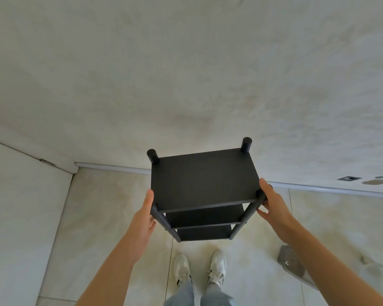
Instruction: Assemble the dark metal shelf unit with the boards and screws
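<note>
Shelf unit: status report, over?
Left hand and right hand grip shelf unit at front posts. Unit upright, three boards in. Grey item on floor, apart.

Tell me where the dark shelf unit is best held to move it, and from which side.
Grip the near left post with the left hand from the left, the near right post with the right hand from the right, both just under the top board. The posts are slim and round, so a hand closes round them; the shelf unit stands upright.
</note>
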{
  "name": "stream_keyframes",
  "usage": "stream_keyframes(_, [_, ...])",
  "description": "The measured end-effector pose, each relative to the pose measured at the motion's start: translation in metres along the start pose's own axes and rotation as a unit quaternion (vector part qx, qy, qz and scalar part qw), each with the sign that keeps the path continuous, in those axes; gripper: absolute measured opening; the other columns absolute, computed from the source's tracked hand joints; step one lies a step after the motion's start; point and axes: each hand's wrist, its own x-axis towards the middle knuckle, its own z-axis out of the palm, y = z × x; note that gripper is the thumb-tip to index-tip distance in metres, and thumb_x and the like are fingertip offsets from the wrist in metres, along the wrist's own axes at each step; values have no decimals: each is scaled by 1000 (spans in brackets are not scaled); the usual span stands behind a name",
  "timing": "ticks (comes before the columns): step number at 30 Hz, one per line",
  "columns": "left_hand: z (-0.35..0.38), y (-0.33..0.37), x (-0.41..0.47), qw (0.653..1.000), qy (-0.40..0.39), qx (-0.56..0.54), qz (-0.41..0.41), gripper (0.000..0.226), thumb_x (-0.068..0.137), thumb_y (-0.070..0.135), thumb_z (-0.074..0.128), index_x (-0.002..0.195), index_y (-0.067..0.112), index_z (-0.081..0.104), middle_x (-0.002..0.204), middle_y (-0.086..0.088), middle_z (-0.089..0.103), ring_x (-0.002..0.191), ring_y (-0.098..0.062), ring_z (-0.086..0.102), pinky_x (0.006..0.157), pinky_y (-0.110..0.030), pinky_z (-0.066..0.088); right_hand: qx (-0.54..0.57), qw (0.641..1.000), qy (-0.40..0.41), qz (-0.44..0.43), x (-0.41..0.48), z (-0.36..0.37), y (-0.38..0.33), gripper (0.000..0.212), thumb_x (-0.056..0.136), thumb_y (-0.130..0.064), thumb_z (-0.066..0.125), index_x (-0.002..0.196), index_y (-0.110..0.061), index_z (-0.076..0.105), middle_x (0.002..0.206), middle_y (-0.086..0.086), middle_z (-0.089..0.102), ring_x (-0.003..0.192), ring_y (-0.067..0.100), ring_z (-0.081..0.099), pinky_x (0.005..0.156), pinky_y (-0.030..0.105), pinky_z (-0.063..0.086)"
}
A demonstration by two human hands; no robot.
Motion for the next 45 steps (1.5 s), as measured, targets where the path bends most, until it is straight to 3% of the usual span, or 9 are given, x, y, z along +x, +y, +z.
stream_keyframes(4, [9, -19, 36, 999, 28, -1, -44, 75, 95, 57, 50, 157, 24, 24, 164, 0, 26, 152, -25, 24, 125, -42, 20, 9, 999, 16, 28, 38, -2, 24, 28, 101, -39, 44, 99, -17, 62, 102, 5, 60, 104, 24, 55, 102, 42, 42])
stream_keyframes(9, [11, -50, 79, 996, 42, -3, -80, 58, 102, 36, 52, 152, 15, 31, 159, -5, 32, 148, -26, 29, 123, -41, 24, 28, 996, 32, 72, 76, -5, 60, 20, 99, -24, 45, 89, -11, 56, 89, 5, 53, 86, 20, 51, 92, 34, 44])
stream_keyframes(12, [11, -68, 97, 994, 62, -11, -89, 32, 101, 25, 50, 130, 12, 45, 145, -9, 46, 136, -21, 42, 119, -37, 31, 37, 993, 44, 99, 93, -5, 82, 17, 94, -15, 48, 80, -6, 46, 83, 12, 39, 75, 19, 38, 78, 31, 40])
stream_keyframes(16, [12, -80, 117, 991, 88, -25, -95, 6, 101, 15, 50, 102, 14, 56, 126, -11, 53, 123, -20, 49, 112, -36, 39, 69, 989, 59, 119, 112, -3, 104, 9, 89, -10, 49, 83, -9, 42, 89, 13, 34, 85, 26, 31, 81, 34, 38])
stream_keyframes(22, [18, -86, 137, 986, 104, -82, -98, 11, 99, 12, 50, 92, 6, 55, 96, -6, 51, 115, -18, 52, 117, -35, 34, 92, 981, 87, 145, 133, 0, 118, 11, 87, -8, 49, 76, -7, 44, 79, 10, 39, 75, 19, 40, 81, 29, 45])
stream_keyframes(30, [22, -86, 153, 984, 108, -97, -99, 13, 100, 13, 48, 89, 9, 53, 97, -5, 53, 119, -17, 52, 117, -34, 33, 101, 979, 88, 151, 147, 4, 125, 20, 87, -6, 45, 69, -10, 40, 74, 5, 35, 65, 17, 33, 77, 27, 43])
stream_keyframes(35, [20, -93, 163, 983, 111, -94, -110, 20, 99, 10, 47, 79, 9, 47, 86, -2, 47, 102, -11, 55, 111, -31, 35, 100, 977, 94, 164, 156, 4, 132, 12, 89, -5, 45, 77, -8, 46, 84, 8, 43, 73, 18, 43, 84, 32, 44])
stream_keyframes(42, [15, -107, 171, 983, 112, -108, -99, 10, 98, 12, 48, 92, 10, 55, 96, -4, 53, 113, -15, 55, 110, -31, 37, 76, 982, 80, 154, 162, 8, 141, 15, 88, -5, 44, 75, -9, 49, 84, 9, 44, 74, 19, 44, 77, 30, 47])
stream_keyframes(45, [14, -108, 173, 987, 104, -87, -89, 10, 97, 11, 47, 99, 11, 57, 101, -2, 54, 116, -14, 53, 111, -31, 35, 39, 983, 89, 157, 165, 8, 142, 12, 87, -4, 45, 76, -7, 48, 87, 12, 44, 82, 22, 46, 90, 38, 51])
